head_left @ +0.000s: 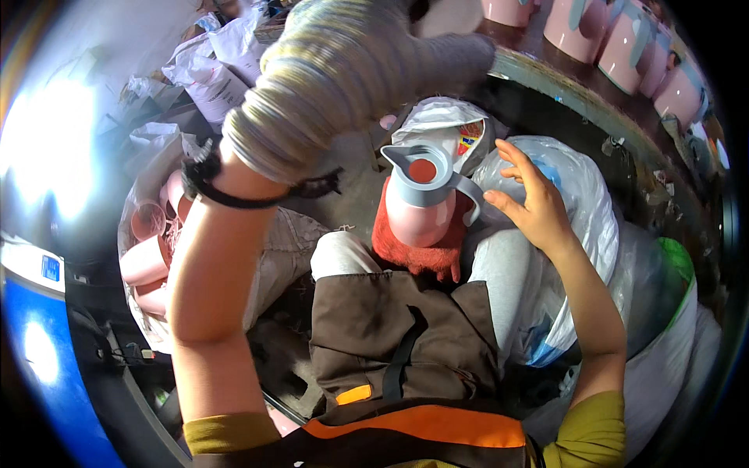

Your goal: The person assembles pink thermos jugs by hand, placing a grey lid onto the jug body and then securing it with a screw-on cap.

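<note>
A pink jug (421, 222) with a grey-blue collar, spout and handle stands upright between my knees on a red cloth (406, 257). Inside its grey top shows a reddish round opening. My bare right hand (534, 199) is just right of the handle, apart from it, with fingers spread and nothing in them. My left hand (343, 74), in a ribbed knitted glove, is raised high and close to the camera. It is blurred, and part of it runs past the top edge, so its grip does not show. A dark band circles that wrist.
Several pink jugs (577, 31) with grey-blue handles stand on a curved bench (562, 82) at the far right. At left, a white sack (129, 273) holds pink jug bodies (148, 261). Clear plastic bags (589, 210) lie at right; white sacks (211, 86) stand behind.
</note>
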Tool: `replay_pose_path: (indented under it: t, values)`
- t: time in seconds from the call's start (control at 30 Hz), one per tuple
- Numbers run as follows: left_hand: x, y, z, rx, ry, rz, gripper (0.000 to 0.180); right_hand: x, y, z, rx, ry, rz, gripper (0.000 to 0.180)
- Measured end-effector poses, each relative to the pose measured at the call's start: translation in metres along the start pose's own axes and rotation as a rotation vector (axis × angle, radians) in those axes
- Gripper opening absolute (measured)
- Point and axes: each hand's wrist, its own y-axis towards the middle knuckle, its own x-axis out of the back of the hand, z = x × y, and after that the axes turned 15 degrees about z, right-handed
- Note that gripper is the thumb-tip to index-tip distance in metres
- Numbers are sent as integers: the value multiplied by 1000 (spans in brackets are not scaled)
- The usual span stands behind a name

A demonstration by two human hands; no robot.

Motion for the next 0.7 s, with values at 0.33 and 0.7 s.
replay_pose_path:
  t: [0.33,0.7]
  values:
    - [-212,-35,31,362,70,112,75,-52,-16,-30,-115,60,46,61]
    - [-98,6,21,284,46,-224,69,-68,-7,-32,-98,25,54,62]
